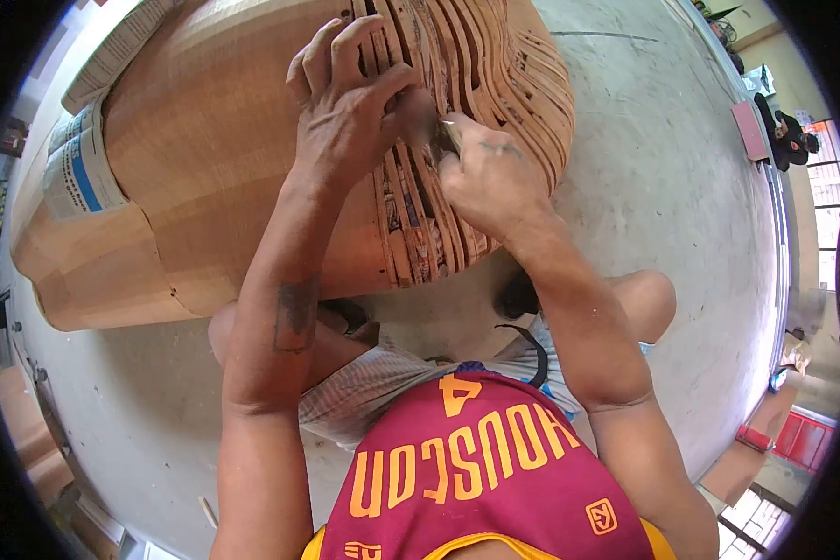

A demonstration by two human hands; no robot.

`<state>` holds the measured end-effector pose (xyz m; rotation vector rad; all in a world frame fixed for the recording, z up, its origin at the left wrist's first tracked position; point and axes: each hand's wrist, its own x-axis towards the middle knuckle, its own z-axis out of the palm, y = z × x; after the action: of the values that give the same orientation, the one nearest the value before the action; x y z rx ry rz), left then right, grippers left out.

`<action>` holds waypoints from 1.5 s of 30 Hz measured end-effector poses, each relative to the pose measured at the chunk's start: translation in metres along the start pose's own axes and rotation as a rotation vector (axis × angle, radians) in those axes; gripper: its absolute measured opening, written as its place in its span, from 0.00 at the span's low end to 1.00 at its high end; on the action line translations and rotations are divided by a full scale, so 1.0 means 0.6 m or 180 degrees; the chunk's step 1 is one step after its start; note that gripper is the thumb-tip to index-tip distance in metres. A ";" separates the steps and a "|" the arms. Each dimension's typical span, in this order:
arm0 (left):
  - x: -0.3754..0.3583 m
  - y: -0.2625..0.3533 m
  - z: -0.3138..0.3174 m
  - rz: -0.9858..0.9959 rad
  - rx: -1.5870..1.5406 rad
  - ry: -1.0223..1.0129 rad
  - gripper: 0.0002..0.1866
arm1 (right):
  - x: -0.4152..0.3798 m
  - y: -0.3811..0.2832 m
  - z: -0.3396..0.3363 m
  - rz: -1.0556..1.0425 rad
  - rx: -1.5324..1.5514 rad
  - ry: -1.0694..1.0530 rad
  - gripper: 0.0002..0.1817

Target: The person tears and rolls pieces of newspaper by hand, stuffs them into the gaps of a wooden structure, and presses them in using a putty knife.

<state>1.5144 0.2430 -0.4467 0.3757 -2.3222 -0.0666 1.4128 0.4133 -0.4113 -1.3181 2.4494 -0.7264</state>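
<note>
A large rounded brown form (243, 149) of wood-like or cardboard-like sheet lies in front of me. Curved strips (523, 84) with dark gaps run along its right part, and printed paper shows between some of them. My left hand (345, 103) rests at the left edge of the strips, its fingers bent and apart; a blurred patch hides what is beside its thumb. Close by on the right, my right hand (495, 177) has its fingers closed at a gap between strips. A small pale tip pokes out at its fingertips, too little of it showing to name.
Pieces of printed paper (84, 163) are on the form's left side. Beneath lies a grey floor (635, 159). A red crate (803, 439) and a cardboard piece (751, 439) are at the far right. My bent knees are close under the form.
</note>
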 end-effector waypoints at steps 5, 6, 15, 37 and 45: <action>0.004 0.005 -0.002 -0.0005 0.0233 -0.0017 0.11 | -0.019 -0.009 -0.017 -0.0028 0.0081 0.0112 0.21; 0.002 0.003 -0.003 -0.0004 0.0216 -0.0013 0.11 | -0.015 -0.005 -0.011 -0.0004 0.0053 0.0118 0.21; -0.003 0.004 -0.002 -0.0038 0.0321 -0.0070 0.11 | -0.028 -0.015 -0.016 -0.0016 0.0286 0.0121 0.19; 0.001 0.002 -0.005 0.0056 0.0178 0.0042 0.12 | -0.017 -0.022 -0.018 0.0189 -0.0078 -0.0203 0.20; -0.003 0.003 -0.004 0.0023 0.0257 -0.0068 0.10 | -0.023 -0.032 -0.033 0.0344 -0.0040 -0.0091 0.21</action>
<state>1.5169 0.2455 -0.4457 0.4090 -2.3522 0.0269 1.4251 0.4216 -0.3844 -1.1814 2.4843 -0.6619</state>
